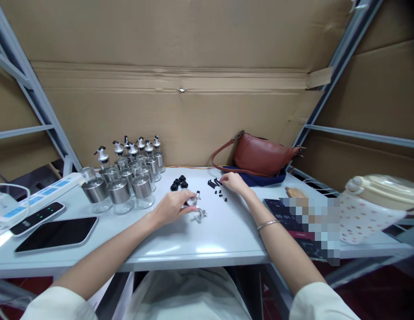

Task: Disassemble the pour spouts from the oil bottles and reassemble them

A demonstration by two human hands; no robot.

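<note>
My left hand is closed around a silver bottle pourer top, low over the middle of the table. A second silver piece shows just below its fingers, and I cannot tell if the hand also holds it. Farther right, my right hand has its fingertips pinched together at a group of small black strips. Whatever lies between those fingertips is too small to make out. Several tiny black pieces are scattered just below. Black round stoppers sit in a cluster behind my left hand.
Glass bottles with steel sleeves crowd the left, several topped with pourers. Left of them lie a phone and a power strip. At right are a brown bag, a lit screen and a dotted container. Cardboard walls the back.
</note>
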